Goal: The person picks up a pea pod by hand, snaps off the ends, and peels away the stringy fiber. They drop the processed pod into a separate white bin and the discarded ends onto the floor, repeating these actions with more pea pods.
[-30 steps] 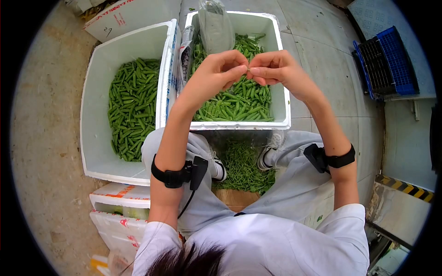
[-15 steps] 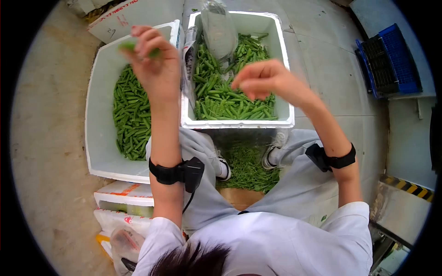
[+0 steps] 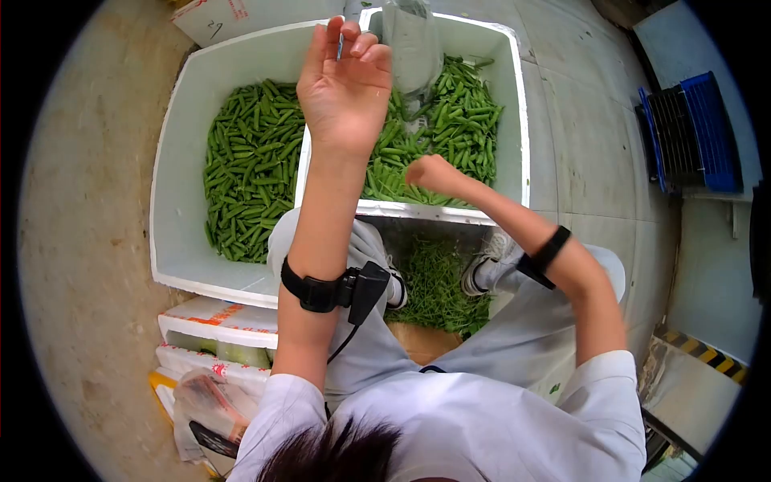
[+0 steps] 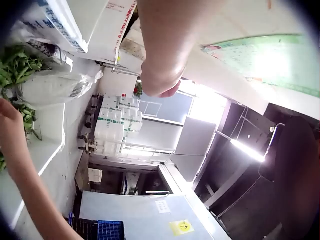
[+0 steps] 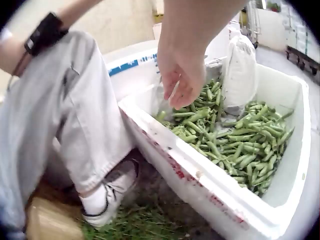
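Note:
The left hand [image 3: 345, 88] is raised palm up over the wall between two white foam boxes, its fingers loosely bent and nothing seen in them. Green pods [image 3: 253, 173] lie in the left box [image 3: 181, 161]. Above the near left part of the right box [image 3: 518, 96] hangs the right hand [image 3: 438, 174], with more pods [image 3: 470, 120] below it. In the right wrist view the right hand [image 5: 184, 75] has its fingers curled downward, with a thin pale strand [image 5: 174, 90] at them. The left wrist view shows the left hand [image 4: 162, 80] only partly.
A filled clear bag [image 3: 411, 48] stands in the right box. Between the shoes [image 3: 484, 269] green trimmings [image 3: 438, 289] cover the floor. Smaller foam boxes [image 3: 221, 317] and a plastic bag [image 3: 205, 410] lie at the lower left, a blue crate [image 3: 699, 132] at the right.
The hands parted from their pinch; the left swung over the left box with a pod, then came back rightward without it. The right hand moved toward the body and down. The head view shifted.

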`<state>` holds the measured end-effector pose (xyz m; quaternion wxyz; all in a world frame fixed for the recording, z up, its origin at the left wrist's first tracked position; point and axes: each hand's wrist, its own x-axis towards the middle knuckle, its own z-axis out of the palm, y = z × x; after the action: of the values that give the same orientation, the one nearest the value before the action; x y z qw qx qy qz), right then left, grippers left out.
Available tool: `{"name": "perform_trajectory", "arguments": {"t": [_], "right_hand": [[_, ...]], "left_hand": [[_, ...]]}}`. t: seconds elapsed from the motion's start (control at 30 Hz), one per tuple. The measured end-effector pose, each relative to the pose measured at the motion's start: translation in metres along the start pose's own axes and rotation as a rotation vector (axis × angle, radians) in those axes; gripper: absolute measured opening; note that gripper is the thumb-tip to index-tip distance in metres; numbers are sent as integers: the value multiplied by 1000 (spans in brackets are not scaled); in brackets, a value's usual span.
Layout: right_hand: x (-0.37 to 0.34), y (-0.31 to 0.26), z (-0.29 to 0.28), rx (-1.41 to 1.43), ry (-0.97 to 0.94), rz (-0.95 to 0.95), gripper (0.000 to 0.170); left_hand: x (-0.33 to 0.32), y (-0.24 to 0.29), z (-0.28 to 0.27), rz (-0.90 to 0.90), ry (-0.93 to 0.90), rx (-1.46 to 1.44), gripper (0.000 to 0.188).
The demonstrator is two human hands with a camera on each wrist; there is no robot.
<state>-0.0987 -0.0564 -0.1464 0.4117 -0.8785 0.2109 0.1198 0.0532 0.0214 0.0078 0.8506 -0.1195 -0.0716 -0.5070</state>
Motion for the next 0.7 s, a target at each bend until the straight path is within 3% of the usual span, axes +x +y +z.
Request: {"name": "perform_trajectory", "arguments": {"t": [0.03,0.1,0.23,0.27,0.4,0.53,0.67,0.7], "right_hand": [[17,8,6,0,-6,-6,21],[56,32,34,-49,202,16,21],[108,32,76,-144,438,-128,14],[119,28,84,-139,388,2,10],[122,18,101,-128,547,-24,9],[118,27,71,-81,537,-8,10],[57,-15,-15,72,594,-52,11],[40,-25,-34,153,583,-48,11]], "left_hand": [[-1,0,-1,7,0,4,15],[-2,4,-4,36,12,87,14],[-2,1,-5,41,38,125,12],[-3,0,-5,40,50,137,11],[-5,-2,-3,19,43,164,9],[-4,-4,-3,47,71,202,8],[-4,-11,0,47,89,255,9],[-4,-13,0,61,121,442,10]]}}
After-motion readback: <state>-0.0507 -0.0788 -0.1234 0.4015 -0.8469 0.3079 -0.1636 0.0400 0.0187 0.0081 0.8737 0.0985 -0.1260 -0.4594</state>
